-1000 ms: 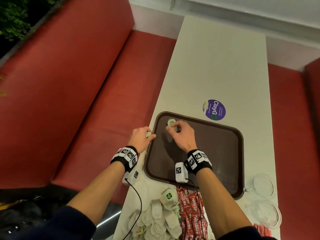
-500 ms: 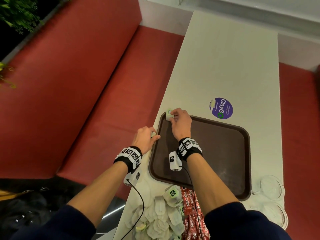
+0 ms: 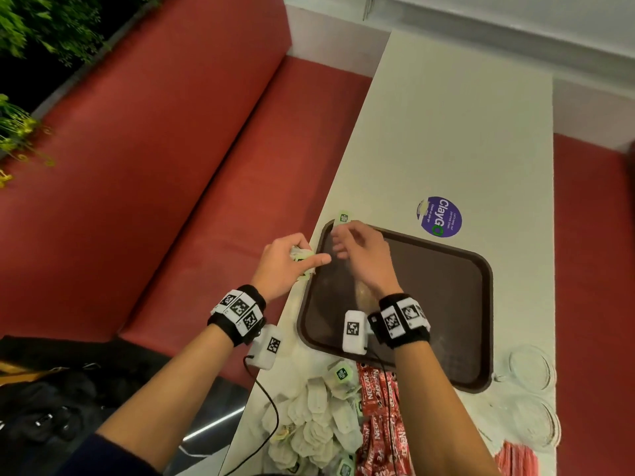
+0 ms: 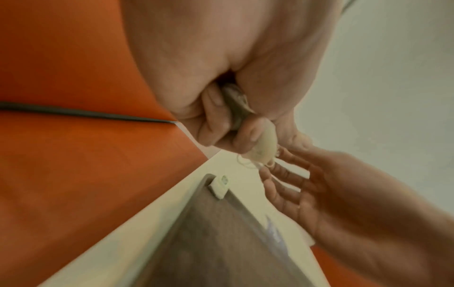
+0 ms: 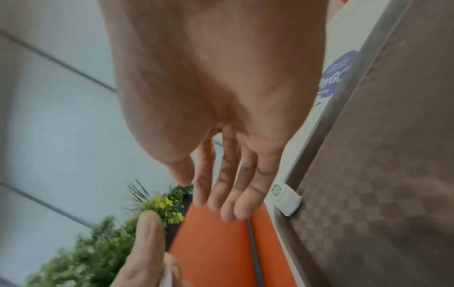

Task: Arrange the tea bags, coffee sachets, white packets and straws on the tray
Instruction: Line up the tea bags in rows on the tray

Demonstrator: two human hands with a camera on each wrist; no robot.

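The brown tray (image 3: 446, 304) lies on the white table. One tea bag (image 3: 342, 217) leans on the tray's far-left corner, also seen in the wrist views (image 4: 219, 185) (image 5: 285, 198). My left hand (image 3: 302, 259) hovers at the tray's left rim and grips a small bunch of tea bags (image 4: 260, 143). My right hand (image 3: 338, 240) is open with straight fingers (image 5: 228, 194), just short of the corner tea bag and close to my left hand. A pile of tea bags (image 3: 319, 417) and red coffee sachets (image 3: 378, 424) lies near me. Red straws (image 3: 515, 458) show at the bottom right.
Two clear glass cups (image 3: 529, 369) (image 3: 536, 424) stand right of the tray's near corner. A purple sticker (image 3: 439, 217) sits on the table beyond the tray. A red bench (image 3: 171, 201) runs along the table's left edge.
My right hand carried a tea bag to the tray's far-left corner, let go of it there, opened and drew back toward my left hand. The left hand kept its bunch.
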